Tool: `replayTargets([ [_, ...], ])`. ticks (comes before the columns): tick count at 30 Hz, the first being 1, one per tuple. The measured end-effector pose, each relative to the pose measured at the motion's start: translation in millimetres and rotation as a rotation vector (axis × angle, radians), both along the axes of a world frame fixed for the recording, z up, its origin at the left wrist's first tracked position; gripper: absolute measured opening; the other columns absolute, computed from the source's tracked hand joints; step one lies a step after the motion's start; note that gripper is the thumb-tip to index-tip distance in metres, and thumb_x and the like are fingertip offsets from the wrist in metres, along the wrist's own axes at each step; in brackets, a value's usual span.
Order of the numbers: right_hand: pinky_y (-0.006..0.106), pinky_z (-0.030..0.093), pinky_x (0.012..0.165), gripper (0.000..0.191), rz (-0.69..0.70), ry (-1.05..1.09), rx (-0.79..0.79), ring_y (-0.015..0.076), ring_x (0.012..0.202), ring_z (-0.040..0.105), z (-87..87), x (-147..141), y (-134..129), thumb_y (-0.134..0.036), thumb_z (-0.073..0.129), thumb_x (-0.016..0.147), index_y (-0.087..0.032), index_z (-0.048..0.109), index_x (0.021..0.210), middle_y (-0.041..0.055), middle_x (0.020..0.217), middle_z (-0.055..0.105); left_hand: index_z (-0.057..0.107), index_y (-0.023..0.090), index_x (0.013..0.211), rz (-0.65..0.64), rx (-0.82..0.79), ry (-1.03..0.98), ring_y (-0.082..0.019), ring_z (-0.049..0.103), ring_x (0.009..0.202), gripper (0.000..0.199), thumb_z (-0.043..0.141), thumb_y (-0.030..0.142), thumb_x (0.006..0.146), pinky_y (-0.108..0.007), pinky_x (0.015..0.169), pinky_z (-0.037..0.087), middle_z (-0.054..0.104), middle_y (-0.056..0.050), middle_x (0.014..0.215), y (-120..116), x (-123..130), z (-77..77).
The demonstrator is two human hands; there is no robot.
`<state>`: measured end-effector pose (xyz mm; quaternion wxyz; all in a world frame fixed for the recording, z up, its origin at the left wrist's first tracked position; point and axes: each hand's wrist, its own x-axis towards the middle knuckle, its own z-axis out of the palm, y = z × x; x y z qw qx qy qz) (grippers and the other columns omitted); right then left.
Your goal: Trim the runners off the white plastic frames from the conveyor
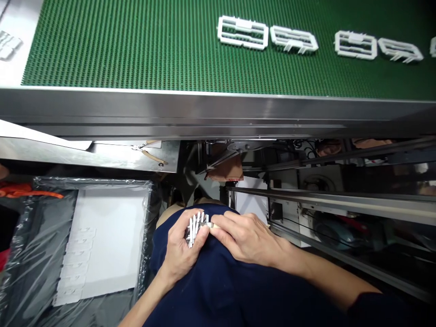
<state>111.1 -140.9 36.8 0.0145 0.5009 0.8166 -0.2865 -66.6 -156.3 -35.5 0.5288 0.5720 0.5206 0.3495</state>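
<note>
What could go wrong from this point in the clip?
The thin prongs of the white plastic piece, pinched between the left hand and right hand, might snap under finger pressure. Held up against the navy shirt, the piece could also slip and fall into the machinery beside the person, where it would be hard to retrieve.

your hands meet in front of your chest, close together. your left hand curls inward with its fingers bent and closed. your right hand reaches across, back up, fingers pinched forward. your right forearm runs bare toward the lower right into a dark sleeve; your left forearm drops to the bottom edge.
</note>
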Motion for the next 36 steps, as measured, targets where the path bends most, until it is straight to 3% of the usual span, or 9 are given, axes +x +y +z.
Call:
replayTargets([
  [4,0.026,0.037,0.057,0.028,-0.101,0.056,-0.029,0.0125,0.065,0.056,-3.3,1,-2,-0.034,0.033,0.096,-0.019,0.057,0.101,0.0026,0.078,0.06,0.054,0.02,0.105,0.022,-0.02,-0.004,-0.021,0.057,0.092,0.023,0.055,0.029,0.085,-0.031,0.08,0.045,0.059,-0.005,0.1,0,1,-1.4],
  [8,0.024,0.044,0.07,0.024,-0.316,0.241,-0.121,0.0135,0.081,0.059,-3.5,-2,7,-0.036,0.042,0.093,-0.02,0.054,0.106,0.0038,0.093,0.062,0.053,0.02,0.106,0.026,-0.035,0.006,-0.02,0.057,0.092,0.027,0.06,0.03,0.081,-0.029,0.079,0.045,0.059,-0.005,0.1,2,0,-2.1],
  [11,0.026,0.047,0.077,0.038,-0.402,0.358,-0.22,0.0151,0.09,0.058,-5.6,-9,15,-0.045,0.054,0.084,-0.023,0.05,0.115,0.0035,0.104,0.06,0.052,0.021,0.107,0.042,-0.126,-0.049,-0.02,0.058,0.088,0.034,0.064,0.031,0.078,-0.029,0.076,0.046,0.059,-0.004,0.1,3,0,-3.1],
  [16,0.023,0.049,0.077,0.045,-0.405,0.527,-0.451,0.0132,0.09,0.06,-13.3,-22,18,-0.044,0.06,0.081,-0.025,0.049,0.119,0.0013,0.108,0.06,0.044,0.023,0.106,0.102,-0.316,-0.295,-0.017,0.059,0.081,0.046,0.072,0.026,0.069,-0.026,0.07,0.048,0.056,-0.002,0.096,1,-3,-9.3],
  [20,0.025,0.047,0.08,0.049,-0.336,0.479,-0.392,0.0141,0.093,0.058,-15.8,-25,21,-0.042,0.061,0.08,-0.027,0.048,0.124,0.0018,0.114,0.058,0.042,0.024,0.104,0.086,-0.321,-0.331,-0.016,0.058,0.084,0.046,0.072,0.021,0.069,-0.025,0.073,0.046,0.055,-0.001,0.097,-1,-5,-13.5],
  [26,0.026,0.044,0.075,0.04,-0.23,0.385,-0.367,0.0145,0.084,0.056,-10.5,-24,34,-0.045,0.061,0.08,-0.026,0.055,0.115,0.0003,0.098,0.062,0.038,0.024,0.103,0.081,-0.334,-0.342,-0.016,0.059,0.081,0.047,0.071,0.017,0.069,-0.025,0.068,0.046,0.057,0.0,0.092,-2,-5,-10.1],
  [31,0.023,0.041,0.068,0.036,-0.22,0.403,-0.389,0.0115,0.073,0.052,-10.7,-24,36,-0.043,0.063,0.078,-0.023,0.058,0.108,-0.0012,0.085,0.06,0.038,0.024,0.105,0.06,-0.374,-0.411,-0.018,0.059,0.087,0.047,0.071,0.021,0.071,-0.027,0.072,0.046,0.057,-0.002,0.097,-4,-9,-9.4],
  [36,0.02,0.037,0.059,0.031,-0.239,0.447,-0.405,0.0076,0.063,0.046,-17.7,-23,34,-0.038,0.064,0.079,-0.022,0.059,0.105,-0.0039,0.077,0.054,0.042,0.025,0.104,0.005,-0.417,-0.466,-0.015,0.057,0.088,0.035,0.066,0.026,0.078,-0.024,0.073,0.045,0.056,-0.001,0.1,-3,-17,-9.2],
])
